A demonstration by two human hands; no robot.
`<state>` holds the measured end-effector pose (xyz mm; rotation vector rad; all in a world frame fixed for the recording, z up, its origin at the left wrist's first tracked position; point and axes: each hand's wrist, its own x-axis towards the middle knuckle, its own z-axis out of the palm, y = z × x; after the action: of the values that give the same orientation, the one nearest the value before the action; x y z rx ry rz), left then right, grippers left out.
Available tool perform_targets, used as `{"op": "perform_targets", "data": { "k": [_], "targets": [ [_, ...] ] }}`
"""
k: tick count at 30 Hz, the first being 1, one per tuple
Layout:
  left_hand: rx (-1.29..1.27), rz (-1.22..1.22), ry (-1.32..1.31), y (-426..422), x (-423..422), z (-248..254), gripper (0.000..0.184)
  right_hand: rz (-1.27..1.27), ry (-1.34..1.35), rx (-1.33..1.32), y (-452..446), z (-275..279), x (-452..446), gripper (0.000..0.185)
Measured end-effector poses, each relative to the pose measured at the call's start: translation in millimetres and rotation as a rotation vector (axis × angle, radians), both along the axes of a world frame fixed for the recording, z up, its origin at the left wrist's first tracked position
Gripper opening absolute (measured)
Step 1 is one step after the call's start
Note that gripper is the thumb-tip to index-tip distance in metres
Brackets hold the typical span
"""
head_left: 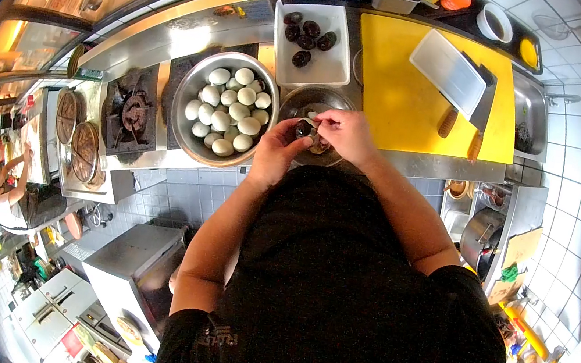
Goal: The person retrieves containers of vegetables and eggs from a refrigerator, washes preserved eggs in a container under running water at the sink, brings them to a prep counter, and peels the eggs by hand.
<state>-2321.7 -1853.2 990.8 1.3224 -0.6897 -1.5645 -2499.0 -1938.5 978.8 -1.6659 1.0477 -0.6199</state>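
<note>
My left hand (278, 153) is closed around a dark, partly peeled preserved egg (303, 129). At the egg's right side, my right hand (348, 136) is pinched on pale eggshell. Both hands are over a metal bowl (348, 104), whose contents are mostly hidden by them. To the left stands a large steel bowl (182, 120) full of pale, unpeeled eggs (238, 112). Several shiny dark peeled eggs (311, 29) lie in a white tray (328, 72) just beyond the hands.
On the right, a yellow cutting board (388, 69) carries a white plastic tray (448, 71), a cleaver (482, 97) and another wooden-handled tool (474, 146). A sink (534, 115) adjoins it. A gas burner (134, 113) is left of the egg bowl. Another person (7, 190) is at far left.
</note>
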Motion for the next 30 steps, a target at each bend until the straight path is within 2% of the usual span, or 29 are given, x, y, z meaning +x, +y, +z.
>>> {"op": "perform_targets", "data": {
  "k": [4, 7, 10, 13, 19, 22, 25, 30],
  "targets": [
    [0.002, 0.019, 0.114, -0.3, -0.9, 2.1, 0.043, -0.065, -0.120, 0.216, 0.1, -6.0, -0.5, 0.021],
    [0.020, 0.044, 0.170, -0.2, 1.7, -3.1, 0.041, 0.070, -0.051, -0.049, -2.3, 18.0, -1.8, 0.021],
    [0.017, 0.031, 0.231, -0.3, 3.1, -3.5, 0.039, 0.097, -0.026, -0.110, -4.8, 19.8, -2.2, 0.023],
    [0.008, 0.018, 0.281, -1.7, 1.1, 2.9, 0.037, 0.040, -0.160, -0.221, -4.6, 8.1, -0.3, 0.022],
    [0.022, 0.016, 0.334, -2.5, 0.2, 5.2, 0.037, 0.087, -0.050, -0.341, -5.3, 20.4, -2.1, 0.015],
    [0.029, 0.019, 0.344, -1.8, 1.3, 4.5, 0.037, 0.013, -0.070, -0.174, -2.3, 7.0, -1.0, 0.016],
    [0.024, 0.023, 0.370, -1.8, 1.2, 6.0, 0.039, -0.070, -0.226, 0.205, 2.0, -0.5, -0.8, 0.018],
    [0.069, 0.062, 0.392, -1.9, 4.0, 7.9, 0.044, -0.110, -0.396, 0.569, -5.8, 1.8, -7.3, 0.026]
  ]
}}
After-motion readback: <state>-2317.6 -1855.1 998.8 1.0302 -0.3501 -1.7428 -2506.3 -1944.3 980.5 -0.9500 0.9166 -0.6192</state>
